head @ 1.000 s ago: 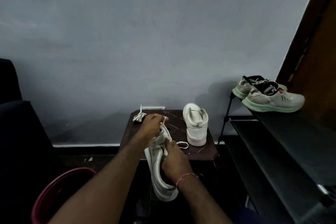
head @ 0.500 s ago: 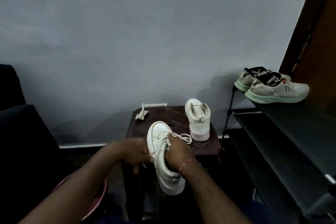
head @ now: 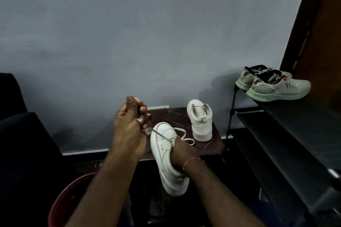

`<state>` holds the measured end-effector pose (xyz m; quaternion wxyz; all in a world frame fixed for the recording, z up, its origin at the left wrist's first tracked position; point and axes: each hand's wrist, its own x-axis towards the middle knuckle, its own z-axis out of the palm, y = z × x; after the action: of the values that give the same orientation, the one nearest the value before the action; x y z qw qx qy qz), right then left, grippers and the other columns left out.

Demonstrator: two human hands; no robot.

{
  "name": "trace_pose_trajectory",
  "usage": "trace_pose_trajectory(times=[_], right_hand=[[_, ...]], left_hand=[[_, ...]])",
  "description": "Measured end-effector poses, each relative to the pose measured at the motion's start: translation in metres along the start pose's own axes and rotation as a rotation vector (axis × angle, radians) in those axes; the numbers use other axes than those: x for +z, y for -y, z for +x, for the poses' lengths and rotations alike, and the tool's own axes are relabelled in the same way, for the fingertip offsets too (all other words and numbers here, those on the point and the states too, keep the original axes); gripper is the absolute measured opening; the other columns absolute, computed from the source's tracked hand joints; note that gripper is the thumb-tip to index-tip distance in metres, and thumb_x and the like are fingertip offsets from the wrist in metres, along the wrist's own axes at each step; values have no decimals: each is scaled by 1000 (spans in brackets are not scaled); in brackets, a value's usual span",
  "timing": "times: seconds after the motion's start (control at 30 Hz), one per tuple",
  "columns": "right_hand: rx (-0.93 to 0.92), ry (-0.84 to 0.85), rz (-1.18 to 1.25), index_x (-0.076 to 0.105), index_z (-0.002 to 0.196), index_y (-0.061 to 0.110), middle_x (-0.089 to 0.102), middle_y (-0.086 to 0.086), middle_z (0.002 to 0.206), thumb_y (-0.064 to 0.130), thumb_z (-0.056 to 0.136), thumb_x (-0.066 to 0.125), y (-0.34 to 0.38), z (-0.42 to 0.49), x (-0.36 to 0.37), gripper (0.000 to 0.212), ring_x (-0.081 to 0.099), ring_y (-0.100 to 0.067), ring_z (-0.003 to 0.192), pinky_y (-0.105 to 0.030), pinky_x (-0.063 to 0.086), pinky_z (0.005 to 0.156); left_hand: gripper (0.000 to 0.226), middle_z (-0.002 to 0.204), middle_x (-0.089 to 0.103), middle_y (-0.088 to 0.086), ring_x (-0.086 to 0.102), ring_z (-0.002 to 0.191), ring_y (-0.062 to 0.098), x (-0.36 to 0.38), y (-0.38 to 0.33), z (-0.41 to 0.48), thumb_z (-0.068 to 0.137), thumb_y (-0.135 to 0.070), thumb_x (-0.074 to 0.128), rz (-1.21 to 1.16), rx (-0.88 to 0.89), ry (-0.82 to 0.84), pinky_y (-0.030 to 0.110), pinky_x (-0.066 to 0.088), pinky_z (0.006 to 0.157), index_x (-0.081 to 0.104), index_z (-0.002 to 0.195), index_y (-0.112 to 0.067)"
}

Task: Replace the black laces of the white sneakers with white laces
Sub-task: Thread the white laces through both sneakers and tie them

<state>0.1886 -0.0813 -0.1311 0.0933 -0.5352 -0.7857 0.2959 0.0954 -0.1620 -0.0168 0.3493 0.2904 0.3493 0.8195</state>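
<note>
While white sneaker point(head: 200, 120) stands on dark stool point(head: 177, 116), grey wall point(head: 147, 33) behind

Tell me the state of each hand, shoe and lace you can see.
left hand, pinching the white lace
white lace, taut from eyelets to that hand
right hand, gripping the held sneaker
held sneaker, tilted, toe pointing away
second sneaker, upright on the table
running shoes, paired on the rack

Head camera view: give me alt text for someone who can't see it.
A person's left hand holds a white lace taut from a white sneaker that the right hand grips by a small dark table. A second white sneaker stands on the table; a green-soled pair sits on a black rack to the right.
</note>
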Motion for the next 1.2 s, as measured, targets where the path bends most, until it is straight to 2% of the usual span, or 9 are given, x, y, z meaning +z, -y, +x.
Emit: trace_pose_trajectory(times=[0.1, 0.17, 0.23, 0.37, 0.6, 0.77, 0.9, 1.0, 1.2], right_hand=[[55, -23, -82, 24, 148, 7, 45, -15, 144, 19, 101, 28, -2, -1, 4, 49, 48, -36, 129, -42, 38, 103], [64, -28, -121, 17, 151, 6, 40, -16, 148, 12, 100, 24, -1, -2, 4, 52, 46, -36, 131, -43, 37, 103], [73, -13, -122, 13, 153, 8, 39, -16, 149, 13, 100, 24, 1, 0, 3, 54, 44, -36, 132, -44, 36, 105], [53, -19, -128, 0, 154, 13, 40, -18, 148, 23, 102, 25, 9, -3, -1, 58, 45, -36, 131, -45, 36, 105], [16, -55, -186, 24, 148, 19, 48, -19, 139, 24, 102, 24, 18, -5, 1, 46, 49, -37, 126, -46, 40, 99], [-35, -147, -93, 48, 130, 22, 62, -14, 123, 30, 99, 35, 16, -11, 3, 34, 57, -36, 115, -42, 45, 92], [-56, -298, 94, 67, 102, 19, 71, -8, 101, 25, 81, 59, 12, -15, -2, 24, 63, -34, 102, -35, 49, 82], [-17, -315, 204, 53, 103, 15, 69, -12, 101, 28, 76, 68, 15, -19, -4, 33, 63, -36, 98, -38, 49, 81], [-13, -252, 164, 41, 114, 13, 66, -13, 111, 28, 81, 66, 10, -13, -6, 44, 61, -35, 107, -37, 48, 87]], left_hand=[[20, 58, 62, -1, 54, 47, 8, -21, 21, 7, 94, -23, 61, 914, 311, 36, 21, 39, 45, 72, 78, -17], [23, 64, 67, 8, 66, 63, 23, -46, 40, 12, 92, -30, 62, 1585, 254, 200, 27, 43, 55, 73, 82, -12], [35, 68, 65, 14, 65, 70, 29, -65, 52, 14, 89, -38, 63, 1858, 75, 369, 29, 40, 57, 67, 75, -7], [45, 48, 51, 5, 48, 46, 16, -75, 58, 13, 86, -40, 67, 1700, 91, 473, 29, 36, 52, 56, 57, -8], [28, 63, 55, -7, 43, 55, 4, -23, -1, 10, 92, -37, 55, 608, 321, -47, 20, 37, 49, 60, 74, -17], [28, 70, 70, 0, 61, 56, 14, -20, 1, 20, 101, -27, 45, 130, -57, -80, 24, 50, 51, 53, 76, -16], [33, 55, 60, -5, 44, 39, 7, -44, 41, 20, 100, -26, 49, 594, -42, -74, 19, 37, 42, 55, 70, -14], [30, 61, 66, -1, 55, 52, 13, -70, 79, 15, 94, -25, 59, 1044, -48, 50, 34, 47, 56, 64, 68, -12], [32, 81, 65, 10, 60, 80, 29, -77, 99, 6, 92, -39, 56, 1538, -23, 252, 31, 33, 61, 46, 72, -17]])
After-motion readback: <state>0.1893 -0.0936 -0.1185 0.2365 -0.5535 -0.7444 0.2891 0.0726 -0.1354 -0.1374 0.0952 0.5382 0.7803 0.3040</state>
